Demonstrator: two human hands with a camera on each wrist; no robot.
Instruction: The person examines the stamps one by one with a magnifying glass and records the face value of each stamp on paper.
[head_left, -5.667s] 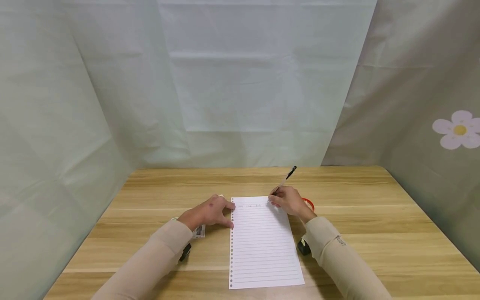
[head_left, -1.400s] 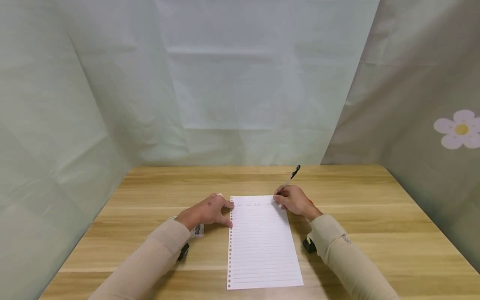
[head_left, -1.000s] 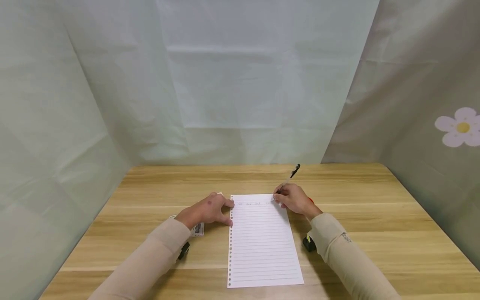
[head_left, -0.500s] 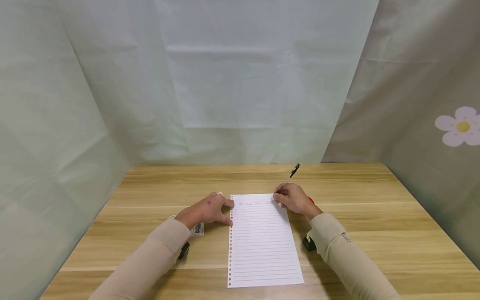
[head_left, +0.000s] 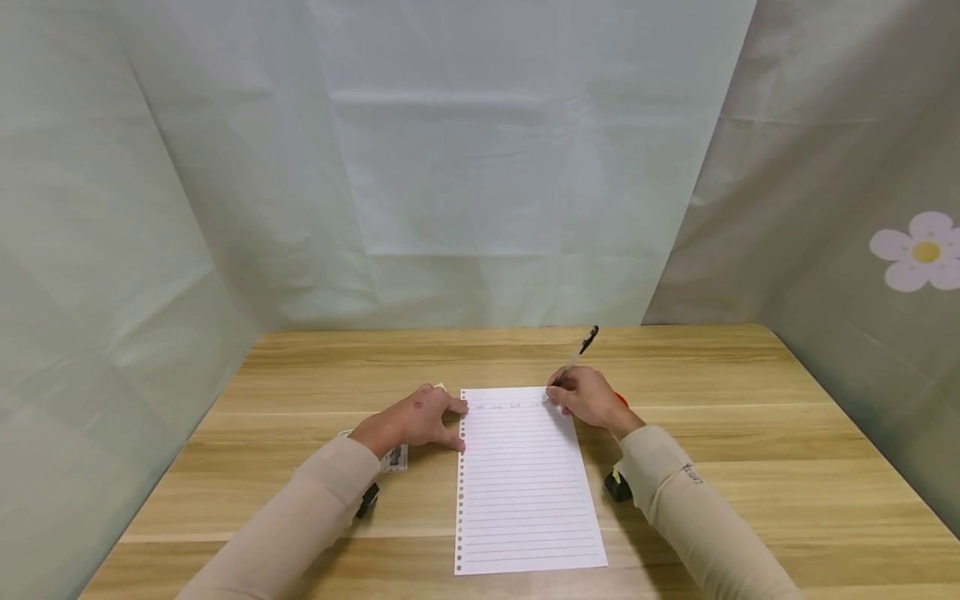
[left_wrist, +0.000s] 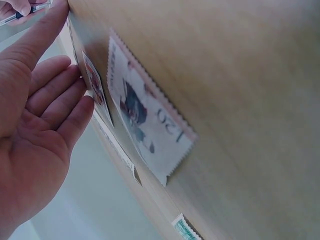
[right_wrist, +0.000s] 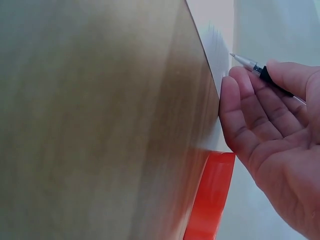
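Stamps: a few serrated-edged paper postage stamps [left_wrist: 145,127] lie flat on the light wooden table [head_left: 750,433], under and just beside the left palm; the largest shows a dark figure and printed numerals.
Left hand: left hand [head_left: 414,423] rests palm down at the punched left margin of the sheet, fingers straight and loosely spread, curled round nothing. Index fingertip touches the paper's edge; the other fingers [left_wrist: 55,95] lie over the stamps.
Left arm pose: forearm in a beige sleeve [head_left: 300,525] comes in from lower left, wrist low on the table.
Sheet: white lined loose-leaf paper sheet [head_left: 525,492] lies flat at table centre, long side running away from the person. Faint marks on its top line only; not legible.
Step in hand: judged to be writing along the first line, now near its right end.
Next move: likely calls for lifting the tip and returning to the left margin one line down, left hand holding the sheet steady.
Pen: slim clear-barrelled pen with black grip and cap [head_left: 573,360], tip on the sheet's top right corner, barrel tilted up and away.
Right hand: right hand [head_left: 588,400] pinches the pen near its tip between thumb and fingers [right_wrist: 240,115], heel on the table.
Red item: a flat red piece [right_wrist: 212,200] lies under the right hand; identity unclear.
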